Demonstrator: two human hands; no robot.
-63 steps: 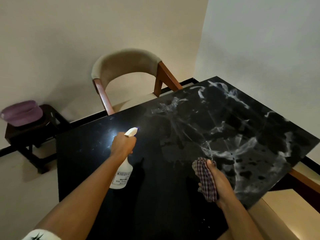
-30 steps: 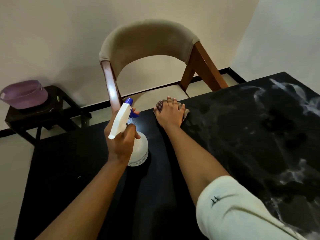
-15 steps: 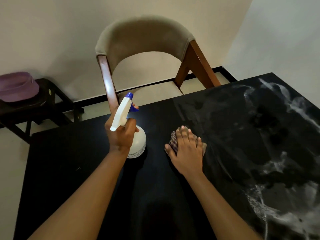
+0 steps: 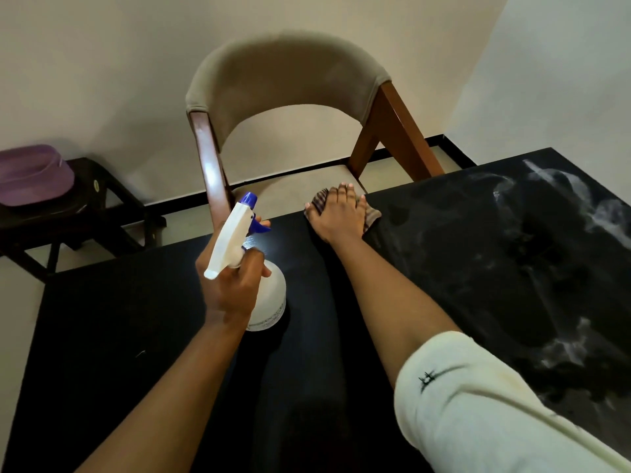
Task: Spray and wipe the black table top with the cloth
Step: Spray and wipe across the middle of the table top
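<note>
The table (image 4: 136, 319) has a glossy black top. Its half toward 3 o'clock is marked with pale grey-white streaks and cloudy patches, and its half toward 9 o'clock is plain dark.

The cloth (image 4: 373, 216) is checked in dark and pale lines. It lies bunched on the table's far edge, at 12 o'clock, under the right hand (image 4: 341, 216). That hand's fingers (image 4: 343, 196) are straight and close together, pressing flat on the cloth. Cloth shows past the hand at 10 o'clock and at 3 o'clock; the rest is hidden beneath the palm.

At 7 o'clock from it, the left hand (image 4: 232, 288) has its fingers curled round the neck of a white bottle (image 4: 271, 298). The bottle has a blue nozzle and trigger and is held tilted. Whether its base touches the table cannot be told.

There is one table, one cloth, one bottle and two hands. One chair (image 4: 283, 80) stands beyond the table at 12 o'clock. One dark stool (image 4: 102, 206) at 9 o'clock carries one purple basin (image 4: 30, 175). A pale sleeve (image 4: 478, 387) covers the right upper arm at 5 o'clock.
</note>
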